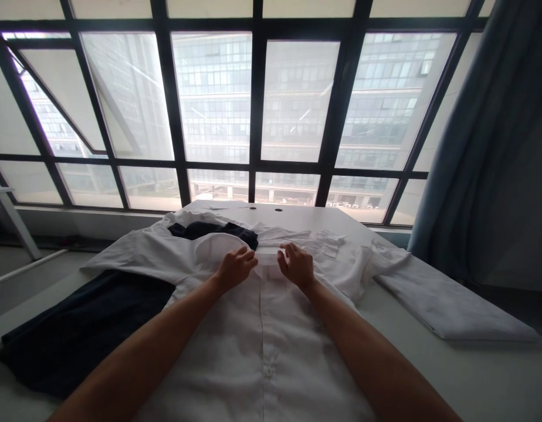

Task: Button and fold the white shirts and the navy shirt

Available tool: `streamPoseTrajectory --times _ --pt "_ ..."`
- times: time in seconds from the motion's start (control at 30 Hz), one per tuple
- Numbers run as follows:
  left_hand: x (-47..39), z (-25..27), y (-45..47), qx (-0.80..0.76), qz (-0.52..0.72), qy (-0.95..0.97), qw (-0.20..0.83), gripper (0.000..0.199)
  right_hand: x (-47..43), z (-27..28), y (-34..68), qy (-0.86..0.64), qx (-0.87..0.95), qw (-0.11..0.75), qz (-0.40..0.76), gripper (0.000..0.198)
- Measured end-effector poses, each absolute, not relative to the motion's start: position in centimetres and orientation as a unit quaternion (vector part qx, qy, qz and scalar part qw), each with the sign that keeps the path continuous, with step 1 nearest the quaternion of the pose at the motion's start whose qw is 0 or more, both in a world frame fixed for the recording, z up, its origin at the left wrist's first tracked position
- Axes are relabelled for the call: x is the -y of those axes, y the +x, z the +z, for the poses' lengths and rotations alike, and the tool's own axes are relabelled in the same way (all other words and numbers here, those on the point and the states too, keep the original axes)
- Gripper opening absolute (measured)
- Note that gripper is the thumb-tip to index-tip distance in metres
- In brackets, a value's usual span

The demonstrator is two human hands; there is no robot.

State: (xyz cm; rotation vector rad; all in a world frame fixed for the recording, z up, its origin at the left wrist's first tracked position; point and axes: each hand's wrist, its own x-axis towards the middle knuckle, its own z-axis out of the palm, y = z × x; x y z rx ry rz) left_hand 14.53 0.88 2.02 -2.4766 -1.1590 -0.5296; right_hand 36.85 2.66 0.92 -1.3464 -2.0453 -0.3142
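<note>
A white button-front shirt [236,346] lies spread out with its front up, its placket and a button showing down the middle. My left hand [238,265] pinches the shirt's collar [267,256] on the left side. At the collar's right end, my right hand [296,265] has its thumb and forefinger curled close together at the edge; the contact itself is hard to make out. A strip of collar stretches between both hands. Just beyond the left hand lies a dark cloth [213,230] on the white fabric.
A folded dark garment [90,328] lies at the left, partly under a white sleeve. Folded pale cloth [456,302] rests on the white table [429,375] at the right. Behind stand large windows [213,97], and a blue-grey curtain [468,152] hangs at the right.
</note>
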Motion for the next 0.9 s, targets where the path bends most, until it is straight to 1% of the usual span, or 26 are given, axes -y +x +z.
streamPoseTrajectory --times 0.13,0.2,0.23,0.27,0.33,0.4,0.47,0.5,0.6,0.7,0.73,0.8,0.87,0.9 --pt "-0.5 1.7 14.5 0.405 -0.205 -0.875 0.171 0.022 -2.6 1.1 36.4 -0.496 0.81 0.291 -0.117 0.039" --pt "-0.5 1.5 14.5 0.396 -0.238 -0.87 0.169 0.02 -2.7 1.1 36.0 -0.494 0.821 0.274 -0.083 0.031" --pt "-0.5 1.3 14.6 0.399 -0.262 -0.864 0.161 0.023 -2.8 1.1 35.7 -0.492 0.826 0.269 -0.063 0.025" --pt "-0.6 1.2 14.6 0.409 -0.288 -0.853 0.15 0.028 -2.9 1.0 35.6 -0.493 0.826 0.269 -0.045 0.022" --pt "-0.8 0.8 14.6 0.446 -0.339 -0.82 0.119 0.033 -3.0 1.0 35.3 -0.503 0.813 0.294 -0.02 0.023" --pt "-1.3 0.3 14.7 0.49 -0.383 -0.778 0.085 0.029 -3.1 1.1 35.1 -0.518 0.787 0.334 -0.003 0.025" --pt "-1.9 -0.1 14.6 0.523 -0.431 -0.734 0.048 0.017 -3.0 1.4 35.1 -0.526 0.768 0.365 0.013 0.026" --pt "-2.1 -0.3 14.6 0.532 -0.456 -0.713 0.025 0.016 -3.0 1.6 35.2 -0.525 0.764 0.375 0.018 0.025" --pt "-2.7 -0.4 14.6 0.521 -0.516 -0.678 -0.054 0.026 -3.1 2.0 35.5 -0.515 0.763 0.391 0.023 0.024" --pt "-2.7 0.0 14.5 0.461 -0.542 -0.694 -0.107 0.014 -3.5 2.1 36.0 -0.502 0.768 0.398 0.026 0.024" --pt "-2.7 0.3 14.5 0.437 -0.549 -0.702 -0.121 0.014 -3.6 2.1 36.2 -0.5 0.769 0.398 0.026 0.024" --pt "-2.6 0.8 14.4 0.403 -0.556 -0.709 -0.162 0.021 -4.0 2.0 36.5 -0.509 0.766 0.393 0.024 0.024" --pt "-2.6 1.2 14.4 0.386 -0.555 -0.697 -0.238 0.026 -4.4 1.9 36.8 -0.528 0.757 0.384 0.025 0.024" --pt "-2.6 1.3 14.4 0.377 -0.553 -0.682 -0.294 0.027 -4.6 1.8 37.0 -0.536 0.753 0.38 0.027 0.024"
